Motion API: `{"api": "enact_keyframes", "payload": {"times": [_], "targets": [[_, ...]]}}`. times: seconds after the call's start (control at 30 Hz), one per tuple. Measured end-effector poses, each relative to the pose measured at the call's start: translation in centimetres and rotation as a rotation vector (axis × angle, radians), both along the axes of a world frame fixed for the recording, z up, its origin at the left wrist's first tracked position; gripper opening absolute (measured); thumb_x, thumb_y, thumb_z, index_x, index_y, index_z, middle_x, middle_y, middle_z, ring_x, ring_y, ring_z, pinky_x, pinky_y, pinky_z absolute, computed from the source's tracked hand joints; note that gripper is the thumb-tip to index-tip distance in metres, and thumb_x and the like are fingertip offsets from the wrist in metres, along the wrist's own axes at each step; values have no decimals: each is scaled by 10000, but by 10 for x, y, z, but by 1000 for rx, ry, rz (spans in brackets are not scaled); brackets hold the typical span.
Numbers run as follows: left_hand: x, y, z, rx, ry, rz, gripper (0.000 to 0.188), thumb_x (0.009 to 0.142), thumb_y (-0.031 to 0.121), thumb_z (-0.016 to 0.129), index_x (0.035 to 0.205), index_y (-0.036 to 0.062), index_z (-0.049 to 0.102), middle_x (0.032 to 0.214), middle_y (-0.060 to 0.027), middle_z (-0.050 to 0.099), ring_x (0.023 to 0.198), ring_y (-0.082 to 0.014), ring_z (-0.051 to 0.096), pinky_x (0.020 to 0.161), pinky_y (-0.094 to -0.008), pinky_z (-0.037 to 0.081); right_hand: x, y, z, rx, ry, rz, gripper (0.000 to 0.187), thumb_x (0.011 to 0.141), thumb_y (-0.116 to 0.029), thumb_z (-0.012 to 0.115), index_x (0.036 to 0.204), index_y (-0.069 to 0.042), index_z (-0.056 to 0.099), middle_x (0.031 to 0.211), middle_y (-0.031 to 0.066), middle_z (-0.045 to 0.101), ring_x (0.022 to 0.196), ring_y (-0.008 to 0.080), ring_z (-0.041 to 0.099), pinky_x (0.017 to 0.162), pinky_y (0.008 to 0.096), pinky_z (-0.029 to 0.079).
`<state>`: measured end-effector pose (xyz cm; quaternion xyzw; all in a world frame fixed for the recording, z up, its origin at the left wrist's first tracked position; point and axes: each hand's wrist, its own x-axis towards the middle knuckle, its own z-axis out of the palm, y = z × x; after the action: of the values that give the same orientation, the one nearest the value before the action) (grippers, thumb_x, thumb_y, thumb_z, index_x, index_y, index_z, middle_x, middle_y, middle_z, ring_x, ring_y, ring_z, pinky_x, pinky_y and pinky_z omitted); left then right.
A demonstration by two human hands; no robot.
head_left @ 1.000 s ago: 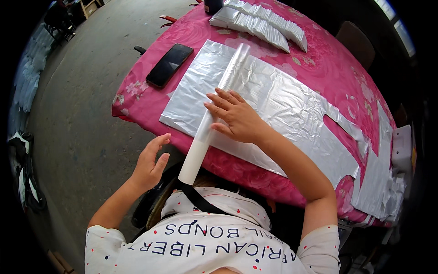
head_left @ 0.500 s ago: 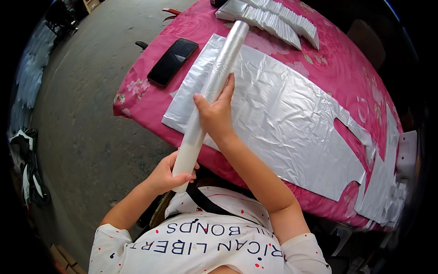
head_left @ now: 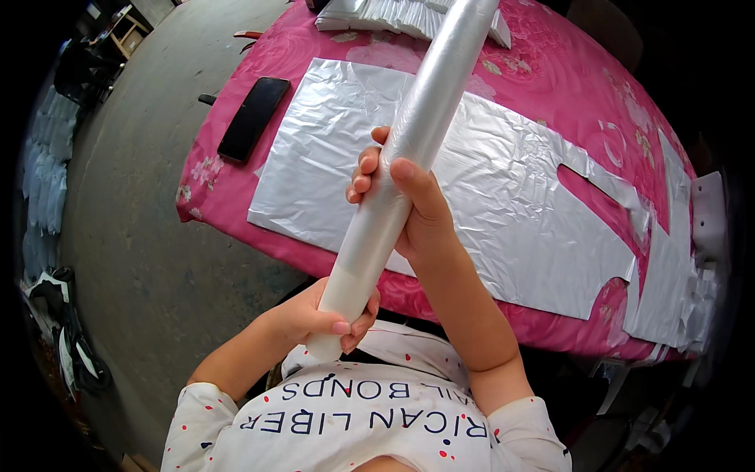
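Roll of clear film (head_left: 425,118) runs past the top edge of my view, its far end cut off, and hides part of the silvery sheet (head_left: 503,212) and the white stack (head_left: 377,14) behind it. My left hand (head_left: 313,316) is closed round its pale near end; my right hand (head_left: 426,211) wraps it higher up, palm partly hidden, over the pink surface (head_left: 543,79).

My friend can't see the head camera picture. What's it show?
A person's left hand and right hand grip a long, shiny roll. Beneath, a silvery sheet lies on a pink flowered tablecloth, with a black phone to its left.
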<state>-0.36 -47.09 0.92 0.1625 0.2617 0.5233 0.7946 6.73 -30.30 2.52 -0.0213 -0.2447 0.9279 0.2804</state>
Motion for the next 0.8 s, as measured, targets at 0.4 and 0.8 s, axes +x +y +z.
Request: {"api": "enact_keyframes", "payload": {"times": [0.4, 0.8], "targets": [[14, 23, 11, -209, 229, 9, 458, 663, 215, 746, 996, 4, 512, 679, -47, 530, 547, -128, 533, 515, -274, 459, 27, -2, -8, 85, -374, -111, 696, 749, -303, 688, 1215, 26, 290, 840, 84, 546, 778, 165, 579, 700, 294, 497], [11, 38, -25, -65, 677, 177, 597, 830, 474, 544, 1187, 15, 409, 935, -73, 543, 766, -124, 550, 633, -269, 465, 32, -24, -42, 239, -596, -321, 518, 767, -172, 688, 1145, 5, 381, 880, 73, 534, 780, 142, 565, 704, 300, 492]]}}
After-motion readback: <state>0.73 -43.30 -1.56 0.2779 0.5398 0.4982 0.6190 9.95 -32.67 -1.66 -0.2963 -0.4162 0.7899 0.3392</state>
